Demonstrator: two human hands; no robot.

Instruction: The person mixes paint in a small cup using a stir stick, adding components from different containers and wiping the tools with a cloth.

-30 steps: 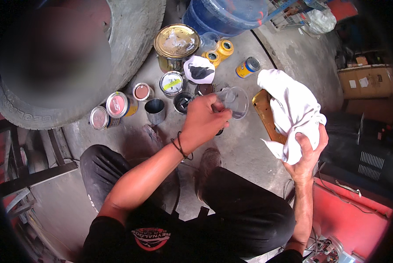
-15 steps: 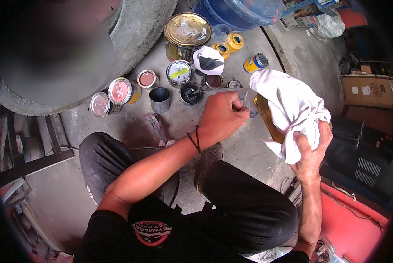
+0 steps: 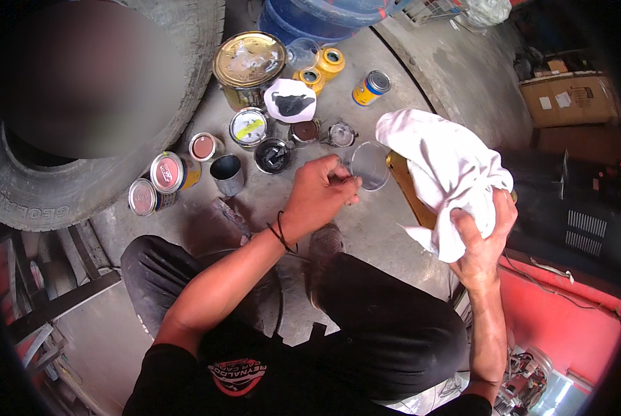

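Note:
My left hand (image 3: 321, 194) grips a clear plastic cup (image 3: 370, 163), held above the floor in the middle. My right hand (image 3: 484, 232) is closed on a white cloth (image 3: 441, 149) draped over a gold rectangular metal can (image 3: 407, 191), which is tilted with its top end beside the cup. Whether anything is flowing between them I cannot make out. Behind the cup stand open tins, one with dark contents (image 3: 272, 156) and one brown (image 3: 303, 131), plus a small lidded jar (image 3: 341, 134) and an empty-looking metal cup (image 3: 227, 175).
Several paint tins (image 3: 166, 172) sit on the concrete floor (image 3: 435, 76), with a large gold tin (image 3: 249, 59) and yellow containers (image 3: 330, 62). A tire (image 3: 33, 197) lies left, a blue bucket (image 3: 310, 17) behind, and cardboard boxes (image 3: 567, 100) and dark equipment (image 3: 588, 229) right.
The view has shifted, moving the floor items leftward since half a second ago. The cloth-covered can has come slightly left; the cup now shows more clearly beside its top end.

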